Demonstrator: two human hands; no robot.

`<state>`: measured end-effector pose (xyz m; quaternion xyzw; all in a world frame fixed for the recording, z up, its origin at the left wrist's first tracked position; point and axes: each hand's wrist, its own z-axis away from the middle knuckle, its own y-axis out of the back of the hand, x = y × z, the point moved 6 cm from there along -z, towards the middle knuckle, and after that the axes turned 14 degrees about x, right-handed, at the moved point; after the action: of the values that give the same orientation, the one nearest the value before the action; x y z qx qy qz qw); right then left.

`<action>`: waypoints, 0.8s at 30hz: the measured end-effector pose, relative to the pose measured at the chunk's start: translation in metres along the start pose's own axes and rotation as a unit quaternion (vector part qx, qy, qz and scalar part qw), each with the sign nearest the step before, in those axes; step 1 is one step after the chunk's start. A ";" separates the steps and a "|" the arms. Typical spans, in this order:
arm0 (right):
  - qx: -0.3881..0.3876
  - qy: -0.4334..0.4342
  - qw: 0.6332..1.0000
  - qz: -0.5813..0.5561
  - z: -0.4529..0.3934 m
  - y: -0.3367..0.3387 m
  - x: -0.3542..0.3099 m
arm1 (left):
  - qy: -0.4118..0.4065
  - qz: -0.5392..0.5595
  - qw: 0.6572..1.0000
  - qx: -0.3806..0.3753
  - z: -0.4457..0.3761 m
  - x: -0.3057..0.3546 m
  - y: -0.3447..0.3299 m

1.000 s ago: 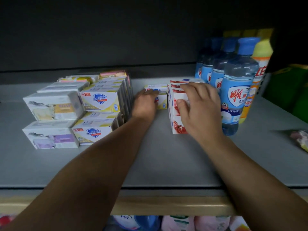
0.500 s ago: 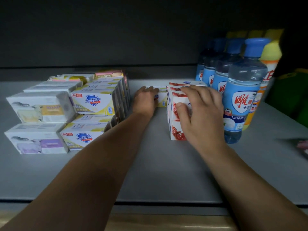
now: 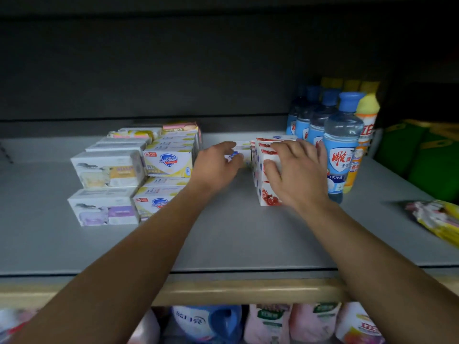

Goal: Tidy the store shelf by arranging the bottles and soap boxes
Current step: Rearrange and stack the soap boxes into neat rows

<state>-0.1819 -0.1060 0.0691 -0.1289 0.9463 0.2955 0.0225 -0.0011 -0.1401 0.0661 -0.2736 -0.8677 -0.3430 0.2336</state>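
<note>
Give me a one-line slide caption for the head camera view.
Left hand grips a small soap box while right hand steadies red-and-white boxes beside blue-capped bottles.

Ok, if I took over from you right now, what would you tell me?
Left hand: fingers curled round a small soap box behind the red-and-white stack.
Right hand: holds the red-and-white soap boxes, thumb on the front, fingers over the top.
Yellow Safeguard boxes and white boxes sit stacked in rows on the left; blue-capped bottles stand in a line on the right.
Left to do: line up the middle boxes; a loose packet lies far right.
</note>
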 end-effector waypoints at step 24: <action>-0.021 0.024 0.956 -0.290 0.076 -0.025 -0.174 | -0.104 -0.030 0.990 0.092 0.095 -0.101 0.166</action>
<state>-0.0100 -0.0429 0.0132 -0.4058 0.8619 0.2930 0.0815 0.1586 -0.0012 0.0219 -0.2592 -0.9229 -0.2384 0.1557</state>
